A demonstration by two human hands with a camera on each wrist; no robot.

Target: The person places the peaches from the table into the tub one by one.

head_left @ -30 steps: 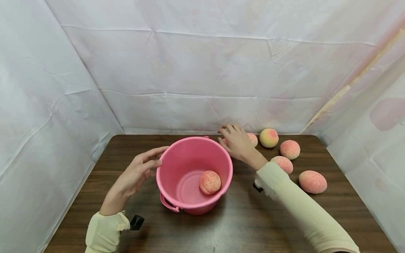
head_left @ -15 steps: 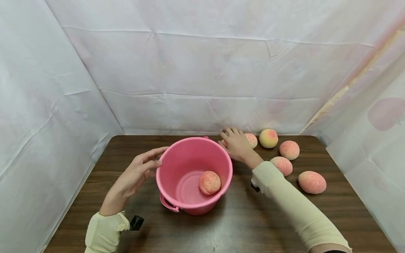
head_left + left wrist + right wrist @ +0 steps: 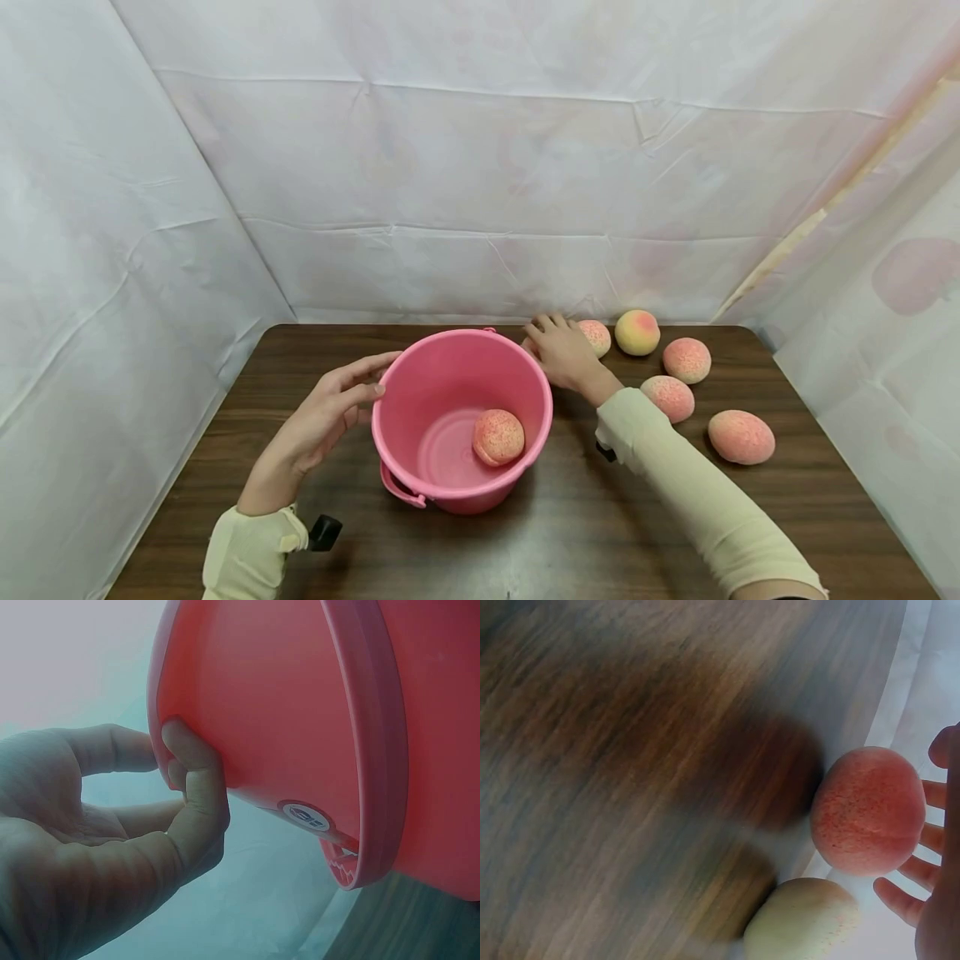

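A pink bucket (image 3: 450, 375) stands on the dark wooden table, with one peach (image 3: 498, 437) inside on its bottom. At the bucket's left side my left hand (image 3: 322, 417) holds the rim, thumb on one side and fingers on the other. My right hand (image 3: 566, 354) is behind the bucket's right edge, over a peach (image 3: 868, 811) that it mostly hides in the head view. In the right wrist view the spread fingers reach past that peach, their tips partly hidden behind it, and the thumb stands apart. A paler peach (image 3: 802, 922) sits close by.
More peaches lie to the right: a yellow one (image 3: 637, 332) at the back edge, a pink one (image 3: 687, 360), another (image 3: 667, 398) near the right sleeve, and a longer one (image 3: 741, 437). White sheeting (image 3: 480, 167) rises behind the table (image 3: 600, 533).
My right hand has lowered and drawn slightly back over the peach behind the bucket, its fingers less raised. The left hand, bucket and other peaches stay put.
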